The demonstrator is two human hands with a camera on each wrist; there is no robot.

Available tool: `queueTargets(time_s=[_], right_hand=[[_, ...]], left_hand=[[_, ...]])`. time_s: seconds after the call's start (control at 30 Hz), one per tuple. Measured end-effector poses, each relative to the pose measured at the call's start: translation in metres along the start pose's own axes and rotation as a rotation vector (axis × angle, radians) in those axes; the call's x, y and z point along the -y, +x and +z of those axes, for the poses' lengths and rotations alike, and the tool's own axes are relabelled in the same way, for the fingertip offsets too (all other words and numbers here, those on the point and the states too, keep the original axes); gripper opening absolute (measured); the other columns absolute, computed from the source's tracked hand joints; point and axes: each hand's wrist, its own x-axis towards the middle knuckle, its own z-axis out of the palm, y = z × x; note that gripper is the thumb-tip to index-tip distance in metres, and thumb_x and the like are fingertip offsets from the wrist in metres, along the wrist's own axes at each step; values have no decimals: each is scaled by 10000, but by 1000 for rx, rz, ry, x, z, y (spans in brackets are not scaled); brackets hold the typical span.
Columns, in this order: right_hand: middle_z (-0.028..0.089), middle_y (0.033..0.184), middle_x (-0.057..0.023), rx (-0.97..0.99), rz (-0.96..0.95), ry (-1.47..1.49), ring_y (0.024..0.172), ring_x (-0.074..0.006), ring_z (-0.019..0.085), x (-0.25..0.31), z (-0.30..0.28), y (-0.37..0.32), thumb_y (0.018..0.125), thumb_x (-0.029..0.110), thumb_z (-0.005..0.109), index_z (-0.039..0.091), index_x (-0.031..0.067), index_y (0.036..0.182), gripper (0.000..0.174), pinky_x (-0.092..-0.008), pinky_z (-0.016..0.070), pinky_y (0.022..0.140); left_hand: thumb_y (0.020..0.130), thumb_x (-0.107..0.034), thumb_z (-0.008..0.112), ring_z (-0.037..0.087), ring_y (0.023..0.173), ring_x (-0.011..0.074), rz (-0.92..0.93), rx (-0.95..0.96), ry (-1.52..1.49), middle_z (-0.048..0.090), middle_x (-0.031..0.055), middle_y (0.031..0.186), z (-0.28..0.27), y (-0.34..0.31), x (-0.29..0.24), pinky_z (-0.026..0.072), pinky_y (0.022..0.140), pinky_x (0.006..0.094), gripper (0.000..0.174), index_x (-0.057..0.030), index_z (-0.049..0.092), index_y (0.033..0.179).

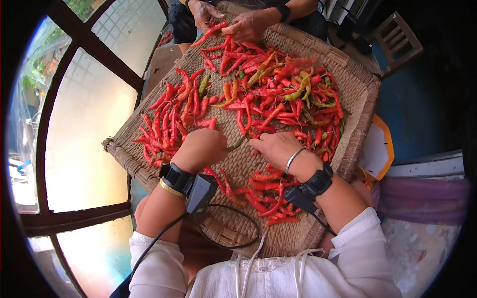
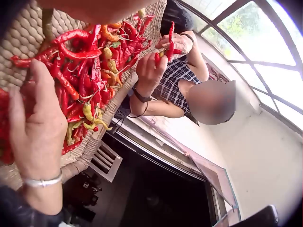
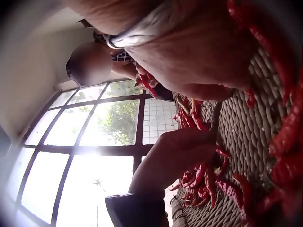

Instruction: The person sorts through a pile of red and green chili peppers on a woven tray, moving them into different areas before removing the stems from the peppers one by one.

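Note:
My left hand (image 1: 202, 149), its fingers curled, holds a dark olive-green chili pepper (image 1: 236, 144) that sticks out toward the right. In the left wrist view, the same chili pepper (image 2: 48, 22) hangs below the blurred edge of the left hand (image 2: 94, 8). Opposite it, my right hand (image 1: 282, 150) is at the near edge of the large pile of red chili peppers (image 1: 268, 94). Its fingers (image 2: 43, 87) look loosely bent and apart from the thumb, with no pepper seen between them. Another heap of red chili peppers (image 1: 166, 121) lies beyond my left hand.
A smaller group of chili peppers (image 1: 271, 196) lies near my body on the woven tray (image 1: 218, 171), which has a raised rim. Across the tray another person's hands (image 1: 243, 25) hold a red chili pepper (image 1: 211, 34). A black cable (image 1: 258, 233) loops over the near edge.

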Motion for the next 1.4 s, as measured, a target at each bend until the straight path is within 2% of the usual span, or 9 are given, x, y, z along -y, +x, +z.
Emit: queueTargets(time_s=[0.3,0.4,0.47,0.67,0.73,0.8,0.87,1.0,1.4], right_hand=[[571,770,-104,7,-98,-133,711,-298,615,-5,11,8,743,99,545,536,64,786,57,-408,497,602],[582,749,-97,-137,-98,-38,680,-280,612,-7,-7,5,722,90,569,554,46,749,54,-380,495,603],[587,722,-80,-215,-111,484,624,-221,597,-9,-24,5,695,66,597,573,38,774,87,-336,489,598],[607,772,-14,-404,140,1362,707,-110,578,-14,-53,2,819,61,608,574,17,900,99,-254,491,637],[612,868,-52,-788,167,1498,778,-106,576,-8,-52,10,823,79,614,556,1,959,166,-257,490,679],[610,932,-92,-773,166,1415,827,-152,591,-13,-45,12,798,70,628,551,10,1004,228,-289,494,719],[618,937,-139,-457,311,591,837,-229,609,-12,-42,10,749,75,653,554,30,1022,293,-331,497,751],[632,798,-118,-126,188,-45,717,-272,634,-10,4,14,737,189,671,585,52,880,216,-363,512,651],[626,671,-141,-94,260,152,624,-264,623,-3,-1,16,734,117,557,611,52,734,85,-388,502,586]], left_hand=[[727,-118,625,576,615,225,74,159,-582,615,118,718,-43,-12,14,448,579,318,206,7,611,891],[737,-114,656,583,668,187,-8,-162,-942,629,100,827,-33,-4,4,457,612,298,341,-6,586,1052],[732,-141,666,602,728,222,99,-492,-423,621,134,928,-15,6,6,471,646,322,428,-37,564,1135],[755,-233,580,608,733,326,-154,-204,29,607,166,807,-1,6,8,481,632,431,228,-17,594,826],[758,-248,600,599,747,323,-224,-177,49,596,149,789,2,8,5,469,638,435,228,-23,572,774],[744,-232,614,603,718,325,-274,-173,76,597,132,741,9,11,8,473,615,433,217,-42,566,836],[739,-230,624,603,715,326,-276,-207,77,598,128,750,14,14,9,474,610,432,247,-51,556,894],[732,-216,646,605,732,330,-303,-223,53,602,129,820,18,17,4,477,612,433,367,-75,512,1043],[735,-42,591,622,729,268,-185,-300,-333,612,139,813,40,32,11,483,618,348,373,-28,539,1105]])
